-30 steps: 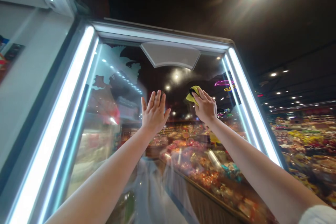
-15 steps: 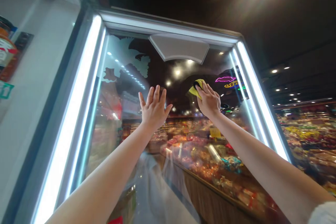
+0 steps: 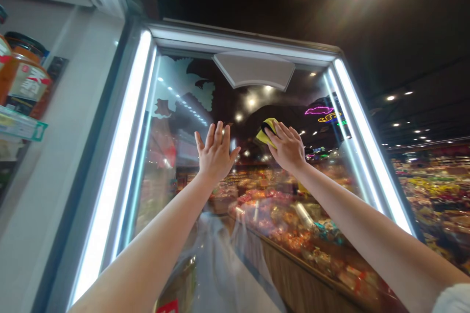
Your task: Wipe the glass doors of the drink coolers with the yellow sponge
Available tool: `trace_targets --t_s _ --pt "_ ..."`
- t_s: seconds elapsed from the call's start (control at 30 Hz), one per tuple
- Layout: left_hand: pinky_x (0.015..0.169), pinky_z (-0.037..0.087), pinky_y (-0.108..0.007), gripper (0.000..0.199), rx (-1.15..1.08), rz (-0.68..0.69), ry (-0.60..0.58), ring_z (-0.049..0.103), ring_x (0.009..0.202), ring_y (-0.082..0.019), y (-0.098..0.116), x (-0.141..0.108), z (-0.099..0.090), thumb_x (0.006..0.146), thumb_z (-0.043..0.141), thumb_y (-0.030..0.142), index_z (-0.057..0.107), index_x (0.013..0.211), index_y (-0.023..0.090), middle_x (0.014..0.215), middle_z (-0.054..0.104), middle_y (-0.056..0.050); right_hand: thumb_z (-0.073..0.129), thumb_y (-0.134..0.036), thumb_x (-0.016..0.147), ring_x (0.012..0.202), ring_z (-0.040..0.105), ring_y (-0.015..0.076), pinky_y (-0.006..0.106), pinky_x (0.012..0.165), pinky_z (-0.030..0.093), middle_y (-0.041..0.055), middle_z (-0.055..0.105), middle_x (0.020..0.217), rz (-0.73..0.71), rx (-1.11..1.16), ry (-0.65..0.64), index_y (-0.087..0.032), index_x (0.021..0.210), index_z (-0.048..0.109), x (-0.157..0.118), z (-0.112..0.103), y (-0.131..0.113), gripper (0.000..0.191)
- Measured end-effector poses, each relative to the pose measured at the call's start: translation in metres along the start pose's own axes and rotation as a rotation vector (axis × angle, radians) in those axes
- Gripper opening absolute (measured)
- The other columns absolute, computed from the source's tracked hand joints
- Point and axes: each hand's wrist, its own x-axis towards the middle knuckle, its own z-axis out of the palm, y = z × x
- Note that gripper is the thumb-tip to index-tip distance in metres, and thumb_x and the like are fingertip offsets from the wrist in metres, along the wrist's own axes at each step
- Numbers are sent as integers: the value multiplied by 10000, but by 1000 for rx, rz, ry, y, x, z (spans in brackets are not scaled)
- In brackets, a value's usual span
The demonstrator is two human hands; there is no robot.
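Note:
Straight ahead is a glass door (image 3: 253,122) in a frame with bright light strips along its sides. My left hand (image 3: 216,154) lies on the glass, fingers spread, with nothing in it. To its right, my right hand (image 3: 288,146) presses a yellow and black cloth (image 3: 267,133) to the glass with its fingertips. The cloth sticks out to the left of the fingers, and part of it is hidden under them. A pale fan-shaped panel (image 3: 255,71) shows at the top of the door, above both hands.
On the left, a shelf holds an orange jar with a black lid (image 3: 27,73) and a green-edged label strip (image 3: 22,123). Through or reflected in the glass are heaps of packaged goods (image 3: 282,220). More colourful goods (image 3: 436,195) lie at the far right.
My right hand and the cloth have slid a little left and down on the glass. My left hand stays spread in place. The view has shifted, showing more of the jar at left.

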Motion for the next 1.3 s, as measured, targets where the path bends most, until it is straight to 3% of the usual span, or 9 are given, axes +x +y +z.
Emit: trace_targets --t_s 0.2,0.33,0.47,0.6,0.73,0.9,1.0,1.17,1.3 --pt "1247 72 -684 674 20 -13 29 278 1545 -357 -11 -1 0 1002 395 504 366 1577 154 1666 317 -151 400 -400 1049 1548 288 319 533 1190 356 129 309 1675 129 105 33 -214 1580 388 74 12 -48 563" --pt "1248 67 -682 674 0 -30 63 288 1541 -361 -13 -10 1 1000 399 498 370 1576 149 1662 324 -153 403 -314 1050 1543 310 266 503 1209 338 91 324 1674 -117 105 -20 -273 1576 392 42 7 -67 528" --pt "1253 45 -674 664 -16 -34 43 286 1545 -349 -20 -17 -3 1000 407 490 373 1576 161 1662 326 -143 396 -222 1030 1521 359 253 530 1262 230 67 386 1646 -122 108 -19 -266 1512 490 3 5 -36 493" --pt "1252 50 -677 707 -2 -25 28 289 1543 -355 -34 -19 -9 988 420 536 351 1587 168 1659 335 -139 402 -186 998 1545 305 279 521 1239 292 126 363 1650 119 164 19 -177 1615 292 38 15 -27 627" --pt "1254 61 -675 722 29 -10 33 312 1532 -364 -44 -22 -12 984 411 559 366 1580 154 1649 355 -147 429 -309 1026 1554 275 310 525 1241 289 152 319 1664 94 216 14 -126 1596 334 80 16 -70 606" --pt "1250 71 -682 724 31 -48 30 279 1544 -367 -50 -29 -17 979 420 554 372 1576 149 1659 330 -158 391 -262 1047 1521 360 217 432 1246 314 56 418 1626 -191 283 -30 -240 1481 541 36 9 -93 460" --pt "1247 75 -686 729 26 -60 8 270 1548 -365 -55 -35 -20 967 449 554 368 1579 165 1662 327 -154 405 -191 1019 1502 397 217 450 1239 332 36 468 1594 -115 290 5 -263 1435 591 14 9 -71 462" --pt "1246 96 -688 735 50 -63 -17 275 1544 -377 -63 -44 -23 965 465 548 381 1570 140 1662 319 -164 414 -205 1007 1527 343 290 540 1216 339 78 409 1629 175 287 82 -228 1479 542 68 22 -74 489" --pt "1241 114 -692 718 43 -77 -13 277 1544 -377 -64 -50 -22 975 452 538 387 1568 139 1662 319 -163 388 -242 1037 1549 296 258 518 1238 302 59 381 1648 13 324 38 -249 1515 491 92 22 -119 489"
